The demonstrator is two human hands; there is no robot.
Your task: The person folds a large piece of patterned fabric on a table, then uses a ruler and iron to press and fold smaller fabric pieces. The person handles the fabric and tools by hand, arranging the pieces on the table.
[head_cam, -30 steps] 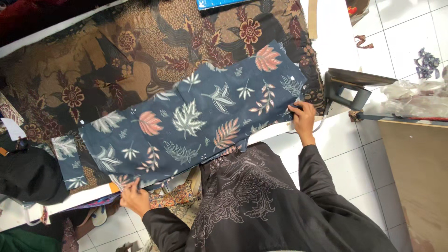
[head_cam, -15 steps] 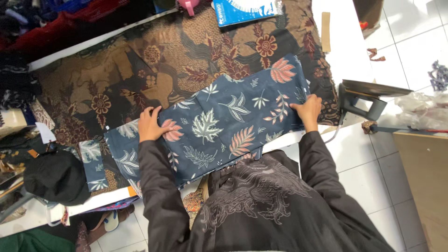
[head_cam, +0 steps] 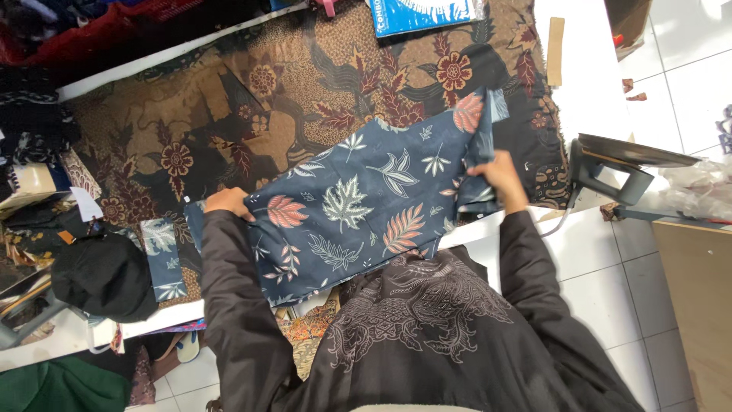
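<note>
The left hand (head_cam: 226,203) grips the left edge of a blue leaf-print cloth (head_cam: 358,206), fingers closed on it. The right hand (head_cam: 497,174) pinches the cloth's right end, where it folds upward. The cloth lies spread between the hands on a brown flowered cover (head_cam: 252,114). Right of the right hand stands an iron (head_cam: 621,168); left of the left hand lies a black cap (head_cam: 103,276).

Single head view, steep downward, close over table (head_cam: 587,84)
</note>
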